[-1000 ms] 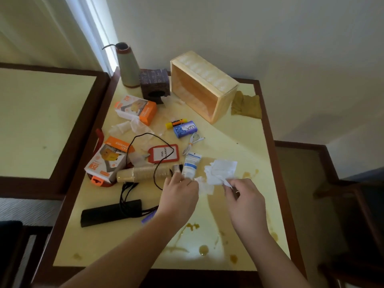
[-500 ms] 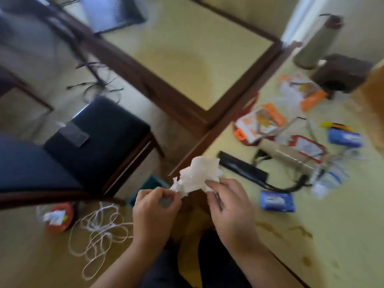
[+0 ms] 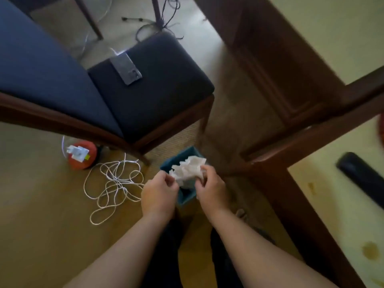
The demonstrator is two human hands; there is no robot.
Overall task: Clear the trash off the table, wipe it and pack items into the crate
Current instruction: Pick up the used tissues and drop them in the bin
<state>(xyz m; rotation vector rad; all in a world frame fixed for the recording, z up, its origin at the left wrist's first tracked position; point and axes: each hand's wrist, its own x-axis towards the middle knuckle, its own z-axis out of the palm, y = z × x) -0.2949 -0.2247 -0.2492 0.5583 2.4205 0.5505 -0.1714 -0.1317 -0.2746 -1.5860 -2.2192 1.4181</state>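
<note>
- Your right hand (image 3: 209,185) pinches the crumpled white tissue (image 3: 189,170) between thumb and curled fingers, gripping its right side.
- Your left hand (image 3: 159,193) has its fingers curled, with the tips at the tissue's left edge; whether they actually pinch the paper cannot be told from this angle.
- The tissue sits between your two hands, held in the air directly above the small teal bin (image 3: 182,196) on the floor.
- The bin stands on the carpet just left of the near table's corner, partly hidden by your hands and the tissue.
- The table (image 3: 324,196) you are clearing fills the right side, with a dark wooden frame, a yellowish top and brown stains on it.
- A black bar-shaped object (image 3: 359,173) lies on that top near the right edge of view.
- To the left of the bin, a tangled white cord (image 3: 113,183) lies loose on the floor.
- Further left, a white plug (image 3: 78,153) rests on a round orange object (image 3: 83,155).
- A chair with a dark blue seat (image 3: 149,84) stands at the far left, with a grey phone-like slab (image 3: 126,68) lying on the cushion.
</note>
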